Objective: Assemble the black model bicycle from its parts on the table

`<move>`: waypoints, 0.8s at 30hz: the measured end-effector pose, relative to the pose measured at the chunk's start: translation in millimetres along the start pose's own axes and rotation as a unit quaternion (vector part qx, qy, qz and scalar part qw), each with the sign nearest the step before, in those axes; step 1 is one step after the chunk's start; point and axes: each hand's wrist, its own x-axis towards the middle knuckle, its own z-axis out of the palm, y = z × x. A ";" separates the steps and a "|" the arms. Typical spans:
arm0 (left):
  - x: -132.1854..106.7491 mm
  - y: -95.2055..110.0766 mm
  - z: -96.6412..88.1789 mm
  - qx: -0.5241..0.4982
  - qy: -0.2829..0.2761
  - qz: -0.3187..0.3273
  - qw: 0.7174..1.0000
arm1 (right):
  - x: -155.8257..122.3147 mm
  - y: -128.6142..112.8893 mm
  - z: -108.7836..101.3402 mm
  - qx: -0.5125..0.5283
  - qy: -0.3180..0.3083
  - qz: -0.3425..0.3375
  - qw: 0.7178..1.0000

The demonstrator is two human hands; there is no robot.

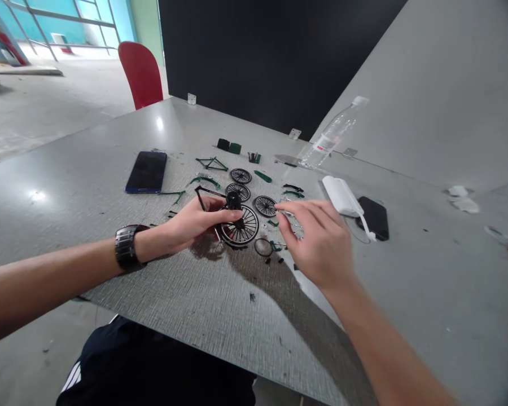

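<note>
My left hand [190, 224] is closed on a partly assembled model bicycle [248, 224], its thumb lying across the spoked wheel. The black frame sticks up beyond the fingers. To the right, my right hand [319, 242] hovers over the small parts with thumb and index fingertip brought close together. Whatever they pinch, if anything, is too small to make out. Between the hands lie a loose spoked wheel [265, 206] and a thin black ring [263, 247]. Farther back are another wheel [241, 176], a green bicycle frame [212, 164] and a green curved mudguard [206, 180].
A dark phone [147, 172] lies at the left of the grey table [186, 293]. On the right stand a clear plastic bottle [332, 135], a white case with a cable [342, 195] and a black phone-like slab [375, 218]. A red chair [140, 73] is behind.
</note>
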 end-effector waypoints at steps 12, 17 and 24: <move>-0.6 -0.6 -3.3 0.037 0.012 -0.006 0.999 | -12.4 27.1 23.8 0.014 -0.251 0.123 0.960; 0.1 -0.3 -2.6 0.038 0.011 -0.012 0.999 | -10.4 27.2 20.6 0.032 -0.241 0.126 0.962; -0.5 -1.3 -1.9 0.030 0.016 -0.004 0.999 | -5.2 15.4 11.1 0.063 -0.165 0.126 0.976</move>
